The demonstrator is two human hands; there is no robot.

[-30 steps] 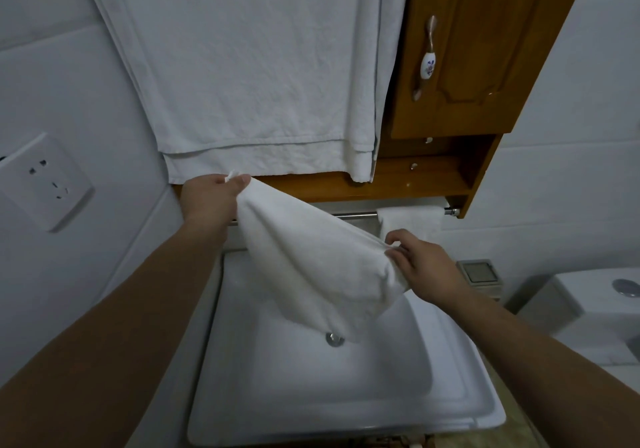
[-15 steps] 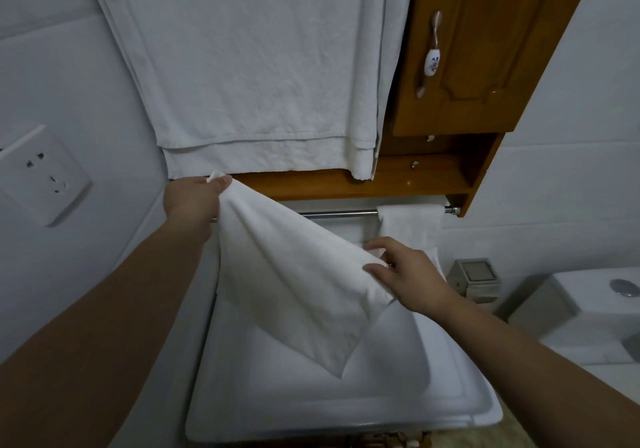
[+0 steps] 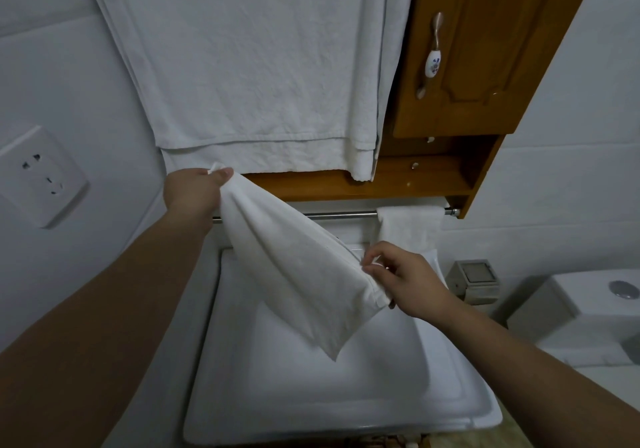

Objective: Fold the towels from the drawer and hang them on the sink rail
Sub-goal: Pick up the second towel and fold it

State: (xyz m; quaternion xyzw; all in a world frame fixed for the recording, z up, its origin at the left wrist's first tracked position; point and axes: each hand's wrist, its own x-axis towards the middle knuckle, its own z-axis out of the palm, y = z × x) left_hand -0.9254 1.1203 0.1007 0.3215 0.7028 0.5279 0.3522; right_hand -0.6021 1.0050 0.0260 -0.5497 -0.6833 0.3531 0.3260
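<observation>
Two hands were apart on one white towel [image 3: 298, 274]: left hand [image 3: 194, 191] pinched its top corner up by the left end of the sink rail [image 3: 339, 215], right hand [image 3: 408, 281] pinched the lower hem, index finger lifted. Towel hung slack between them over the sink [image 3: 346, 413], loose corner pointing down into the basin, not yet on the rail. Folded towel [image 3: 410, 226] was draped at the rail's right end. Large white towel [image 3: 256, 67] hung above, beside the wooden cabinet [image 3: 485, 49]; its handle [image 3: 431, 56] carried a small floral print. Wall socket [image 3: 41, 176] sat to the left.
</observation>
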